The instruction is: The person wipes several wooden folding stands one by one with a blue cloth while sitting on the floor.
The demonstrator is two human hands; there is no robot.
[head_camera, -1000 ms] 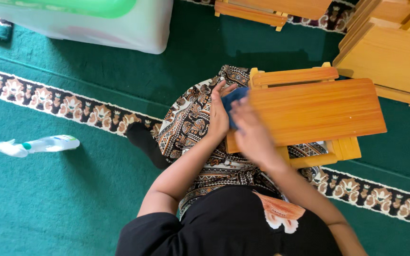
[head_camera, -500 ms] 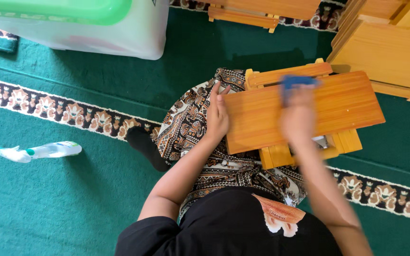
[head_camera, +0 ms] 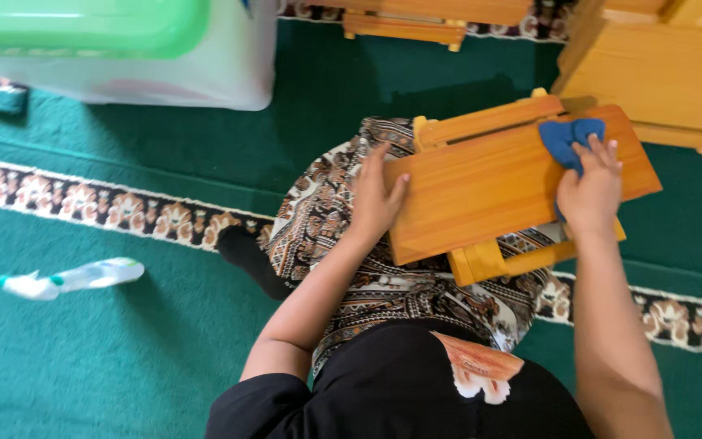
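Observation:
A small folding wooden stand (head_camera: 489,187) lies tilted on my lap, over a patterned skirt (head_camera: 327,211). My left hand (head_camera: 375,199) grips its left edge, fingers spread over the board. My right hand (head_camera: 591,191) presses a blue cloth (head_camera: 566,138) flat against the board near its far right corner. The stand's yellow legs stick out below the board.
A white spray bottle (head_camera: 71,276) lies on the green carpet (head_camera: 83,358) to my left. A translucent storage box with a green lid (head_camera: 115,49) stands at the upper left. More wooden stands (head_camera: 660,73) are stacked at the upper right, another one (head_camera: 404,20) at the top.
My right hand has slid the blue cloth across the board from its left end to the far right corner. My left hand has stayed on the left edge.

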